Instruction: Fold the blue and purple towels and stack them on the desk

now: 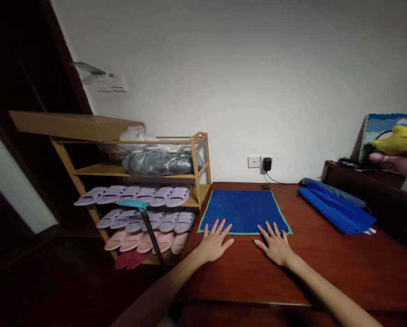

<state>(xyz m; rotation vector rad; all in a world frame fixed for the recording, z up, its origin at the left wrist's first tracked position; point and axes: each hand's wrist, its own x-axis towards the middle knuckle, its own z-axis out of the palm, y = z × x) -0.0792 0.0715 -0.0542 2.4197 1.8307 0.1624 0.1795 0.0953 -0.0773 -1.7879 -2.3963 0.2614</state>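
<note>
A blue cloth (242,211) with a green edge lies spread flat on the reddish-brown wooden table (237,281). My left hand (214,243) rests at the cloth's near left corner, fingers spread, fingertips over its front edge. Near the opposite front corner, my right hand (274,244) lies palm down with its fingers apart, their tips also on the cloth. Neither hand grips anything. Both thumbs point inward over bare wood.
A crumpled blue cloth (336,211) lies at the table's right. Behind, a black plug adapter (267,164) sits in the wall socket. Left stands a wooden shoe rack (196,168) with slippers (179,195), a blue-topped handle (133,204) before it and a cardboard box (97,127) on top.
</note>
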